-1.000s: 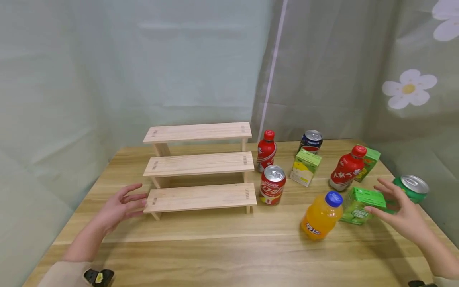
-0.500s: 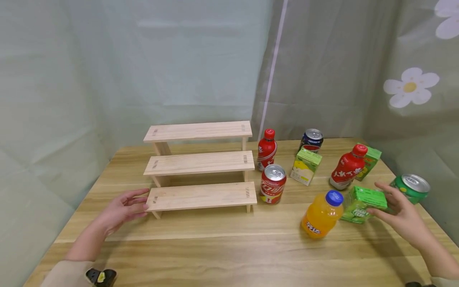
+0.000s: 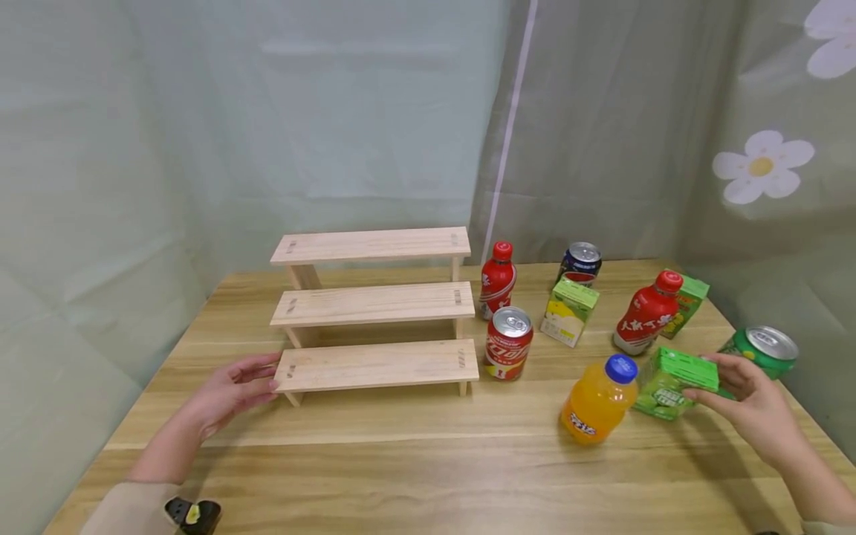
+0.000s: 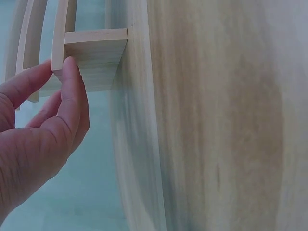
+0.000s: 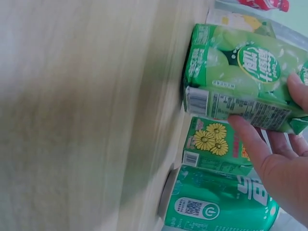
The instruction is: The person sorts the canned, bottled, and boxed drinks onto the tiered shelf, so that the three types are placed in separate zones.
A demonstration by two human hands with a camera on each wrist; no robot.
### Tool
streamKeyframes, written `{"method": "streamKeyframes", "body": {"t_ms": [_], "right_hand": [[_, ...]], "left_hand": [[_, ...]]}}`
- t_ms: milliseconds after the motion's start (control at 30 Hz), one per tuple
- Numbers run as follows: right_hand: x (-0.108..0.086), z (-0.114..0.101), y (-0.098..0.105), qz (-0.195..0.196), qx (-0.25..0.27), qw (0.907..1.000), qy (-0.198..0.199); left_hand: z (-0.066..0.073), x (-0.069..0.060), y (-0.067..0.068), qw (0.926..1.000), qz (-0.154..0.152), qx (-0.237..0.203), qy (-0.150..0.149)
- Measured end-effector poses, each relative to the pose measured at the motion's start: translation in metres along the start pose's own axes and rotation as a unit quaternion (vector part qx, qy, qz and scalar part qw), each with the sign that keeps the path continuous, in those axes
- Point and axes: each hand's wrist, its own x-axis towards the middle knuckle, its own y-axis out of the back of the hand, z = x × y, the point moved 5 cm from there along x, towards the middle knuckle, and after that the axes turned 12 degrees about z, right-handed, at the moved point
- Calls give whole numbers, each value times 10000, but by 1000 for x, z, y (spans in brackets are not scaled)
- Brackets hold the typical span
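Note:
A three-step wooden shelf [image 3: 377,365] stands left of the middle of the table. My left hand [image 3: 230,390] pinches the left end of its lowest board; in the left wrist view, the thumb and a finger of that hand [image 4: 43,120] meet at the board's corner [image 4: 58,53]. On the right, my right hand [image 3: 752,405] holds an upright green juice box [image 3: 669,383] between thumb and fingers. The right wrist view has the thumb on the box's [image 5: 240,62] printed front and the index finger on its barcode side. A green can [image 3: 765,349] is just behind this hand.
An orange juice bottle [image 3: 597,405] stands close left of the juice box. Behind are red bottles [image 3: 647,312] [image 3: 498,282], a red can [image 3: 510,345], a yellow-green carton [image 3: 568,312], a dark blue can [image 3: 580,264] and another green carton [image 3: 689,305]. Curtains surround the table.
My right hand's fingers have closed in from beside the green juice box onto it. My left hand has shifted slightly right onto the shelf's end. The drinks stay in place.

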Motion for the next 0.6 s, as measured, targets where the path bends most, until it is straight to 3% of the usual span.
{"method": "streamKeyframes", "body": {"t_ms": [267,433,600], "right_hand": [[-1,-16,7,399,-174,9990,-39],[3,-30,13,403,-314,9986,-109],[11,-46,22,538,-343,9979,65]], "left_hand": [[-2,-1,-1,10000,-8,-23,67],[-2,-1,0,10000,-22,-92,-13],[-3,0,0,9999,-15,-127,-93]]}}
